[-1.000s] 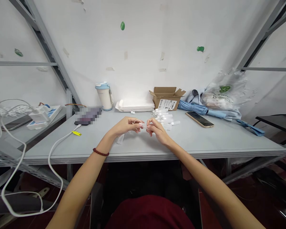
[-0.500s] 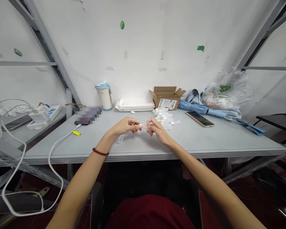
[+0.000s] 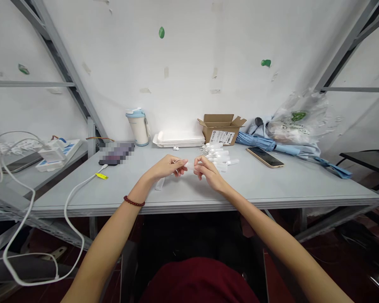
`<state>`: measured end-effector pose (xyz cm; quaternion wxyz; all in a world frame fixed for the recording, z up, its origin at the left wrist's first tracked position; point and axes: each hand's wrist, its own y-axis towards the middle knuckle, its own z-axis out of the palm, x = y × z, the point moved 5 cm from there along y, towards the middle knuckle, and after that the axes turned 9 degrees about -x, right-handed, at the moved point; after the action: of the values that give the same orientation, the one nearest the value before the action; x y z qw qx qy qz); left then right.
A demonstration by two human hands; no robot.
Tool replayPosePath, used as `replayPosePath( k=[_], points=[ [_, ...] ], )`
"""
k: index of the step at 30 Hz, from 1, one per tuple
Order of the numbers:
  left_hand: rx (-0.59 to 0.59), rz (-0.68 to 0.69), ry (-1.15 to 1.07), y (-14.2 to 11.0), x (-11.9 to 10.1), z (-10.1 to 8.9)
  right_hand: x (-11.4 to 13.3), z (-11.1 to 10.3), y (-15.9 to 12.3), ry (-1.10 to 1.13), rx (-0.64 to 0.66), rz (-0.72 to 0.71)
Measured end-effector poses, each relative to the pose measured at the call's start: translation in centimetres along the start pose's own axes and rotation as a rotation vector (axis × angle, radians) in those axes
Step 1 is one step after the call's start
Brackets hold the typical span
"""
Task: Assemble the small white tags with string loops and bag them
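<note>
My left hand (image 3: 170, 166) is closed in a pinch, thumb against fingers, on a small translucent white plastic piece (image 3: 190, 166). From the other side, my right hand (image 3: 207, 170) pinches the same piece, so it bridges the short gap between my fingertips just above the table. Its exact kind is too small and blurred to make out. A thin pale loop shows over the left fingers. Below the left hand a clear plastic tube (image 3: 159, 184) lies on the table, partly covered. Just beyond the right hand is a pile of small translucent bottles with white tops (image 3: 219, 156).
Behind the hands stand a stack of white trays (image 3: 180, 139), an open cardboard box (image 3: 222, 129) and a blue-lidded cup (image 3: 138, 127). A phone (image 3: 265, 157) and a folded blue umbrella (image 3: 259, 141) lie right. A white cable (image 3: 70, 202) hangs off the left edge.
My left thumb and fingers have shifted slightly on the plastic piece. Both hands stay in nearly the same place, and the things on the table have not moved.
</note>
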<state>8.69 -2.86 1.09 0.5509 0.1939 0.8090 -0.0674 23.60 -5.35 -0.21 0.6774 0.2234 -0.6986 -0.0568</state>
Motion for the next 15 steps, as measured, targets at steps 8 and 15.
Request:
replayPosePath(
  k=[8,15],
  points=[
    [0.029,0.086,0.126,-0.33,-0.42,-0.57,0.21,0.04,-0.05,-0.014,0.007,0.002],
    [0.018,0.159,0.121,-0.31,-0.81,-0.64,-0.50,-0.08,0.11,-0.016,-0.005,0.003]
  ],
)
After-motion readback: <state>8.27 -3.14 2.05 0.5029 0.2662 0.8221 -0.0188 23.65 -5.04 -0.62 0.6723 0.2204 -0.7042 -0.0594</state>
